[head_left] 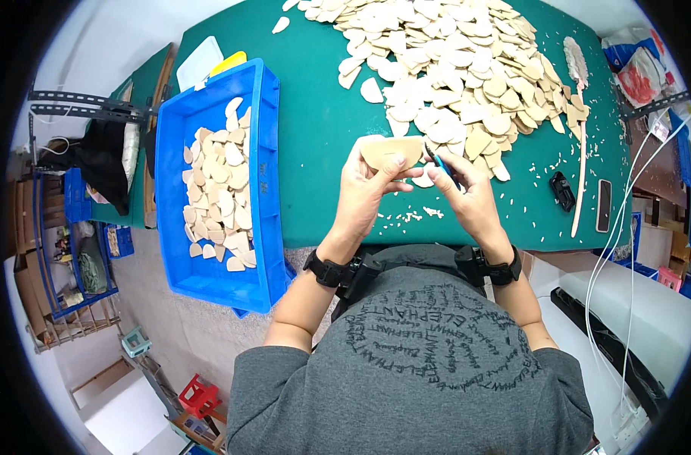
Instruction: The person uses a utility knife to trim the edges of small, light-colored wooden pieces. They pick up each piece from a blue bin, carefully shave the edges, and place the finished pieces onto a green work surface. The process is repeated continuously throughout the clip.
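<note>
Pinching a flat beige half-round piece (pixel 391 154), the left hand (pixel 360 188) has its thumb on the near face and fingers curled behind, holding the straight edge uppermost above the green table (pixel 322 114). Just to its right, the right hand (pixel 470 193) is closed around a slim blue-and-black tool (pixel 442 165), whose tip points at the piece's right end; whether tip and piece touch cannot be told. Beyond both hands, a broad heap of similar pieces (pixel 466 83) spreads over the far part of the table, while small pale scraps (pixel 412 217) lie scattered near its front edge, just beyond the person's body. Left of the hands stands a blue bin (pixel 267 152) with more beige pieces (pixel 222 189) loosely piled inside. Toward the table's right edge are a small black object (pixel 562 191), a long-handled duster (pixel 578 136) and a dark phone-like slab (pixel 604 205), side by side.
</note>
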The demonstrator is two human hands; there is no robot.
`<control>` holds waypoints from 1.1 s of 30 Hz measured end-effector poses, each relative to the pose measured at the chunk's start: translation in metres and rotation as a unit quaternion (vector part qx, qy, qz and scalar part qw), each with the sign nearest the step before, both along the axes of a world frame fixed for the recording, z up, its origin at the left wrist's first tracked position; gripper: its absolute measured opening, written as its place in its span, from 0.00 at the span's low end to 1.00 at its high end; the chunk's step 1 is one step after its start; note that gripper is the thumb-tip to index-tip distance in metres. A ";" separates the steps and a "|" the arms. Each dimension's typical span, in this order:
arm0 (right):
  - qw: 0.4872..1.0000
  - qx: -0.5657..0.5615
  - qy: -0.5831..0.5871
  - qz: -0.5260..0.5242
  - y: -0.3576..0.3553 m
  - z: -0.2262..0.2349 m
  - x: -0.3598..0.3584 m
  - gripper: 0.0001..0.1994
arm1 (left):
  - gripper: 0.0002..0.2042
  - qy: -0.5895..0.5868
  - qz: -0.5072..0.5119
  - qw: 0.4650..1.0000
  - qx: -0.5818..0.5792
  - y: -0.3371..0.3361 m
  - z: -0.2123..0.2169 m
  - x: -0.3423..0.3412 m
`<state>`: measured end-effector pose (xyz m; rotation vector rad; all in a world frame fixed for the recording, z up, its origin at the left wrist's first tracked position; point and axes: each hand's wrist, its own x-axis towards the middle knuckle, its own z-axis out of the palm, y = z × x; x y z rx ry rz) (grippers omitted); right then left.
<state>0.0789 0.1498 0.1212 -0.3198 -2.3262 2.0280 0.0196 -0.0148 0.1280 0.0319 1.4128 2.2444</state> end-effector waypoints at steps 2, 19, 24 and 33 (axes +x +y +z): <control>0.999 0.009 0.040 -0.008 -0.006 -0.009 -0.002 0.18 | 0.15 0.011 0.019 1.000 0.003 -0.002 0.004 0.002; 0.999 0.038 0.037 0.002 -0.020 -0.003 -0.013 0.15 | 0.15 0.048 0.073 0.996 -0.012 -0.011 0.004 0.005; 0.999 0.034 -0.008 0.021 -0.023 0.005 -0.016 0.14 | 0.14 0.030 0.082 0.996 -0.022 -0.017 0.002 0.003; 0.997 -0.066 -0.014 -0.035 0.017 -0.009 -0.008 0.16 | 0.20 0.053 0.350 0.935 0.006 -0.129 -0.034 -0.041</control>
